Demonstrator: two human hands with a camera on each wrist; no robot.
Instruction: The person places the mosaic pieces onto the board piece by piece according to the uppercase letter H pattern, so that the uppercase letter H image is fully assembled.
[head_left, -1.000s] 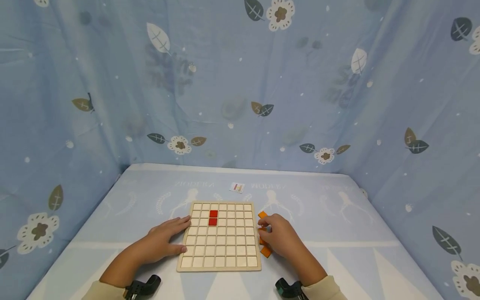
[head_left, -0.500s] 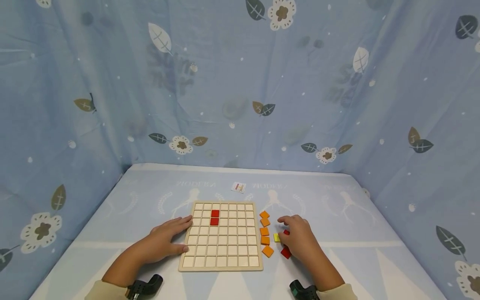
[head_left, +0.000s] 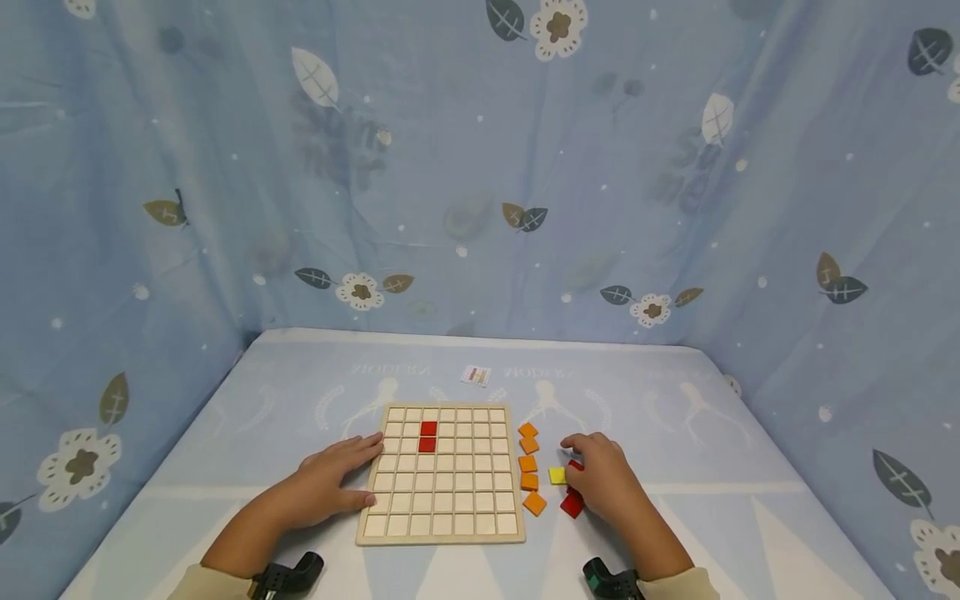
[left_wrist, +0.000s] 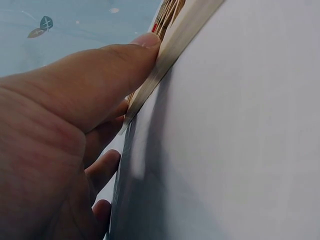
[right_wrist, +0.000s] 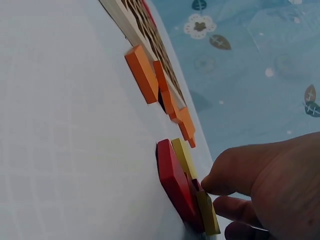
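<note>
A wooden grid board [head_left: 441, 538] lies on the table with two red tiles [head_left: 428, 428] in its upper left part. My left hand [head_left: 318, 483] rests along its left edge, fingers straight; the thumb [left_wrist: 135, 55] touches the rim in the left wrist view. My right hand [head_left: 611, 483] is over a small group of tiles right of the board, index finger and thumb apart. Beside it are a yellow tile [head_left: 557, 476] and a red tile [head_left: 572, 503]. The right wrist view shows the thumb [right_wrist: 225, 172] against the red and yellow tiles [right_wrist: 184, 157]; the hand partly hides them.
Several orange tiles [head_left: 528, 463] form a loose column between the board and my right hand. A small printed card [head_left: 476, 376] lies behind the board. Patterned blue curtains [head_left: 480, 167] surround the back and sides of the table [head_left: 645, 375].
My right hand has moved from the orange tiles to the red and yellow ones, uncovering the orange column. Over the last half second it has barely shifted. My left hand has stayed at the board.
</note>
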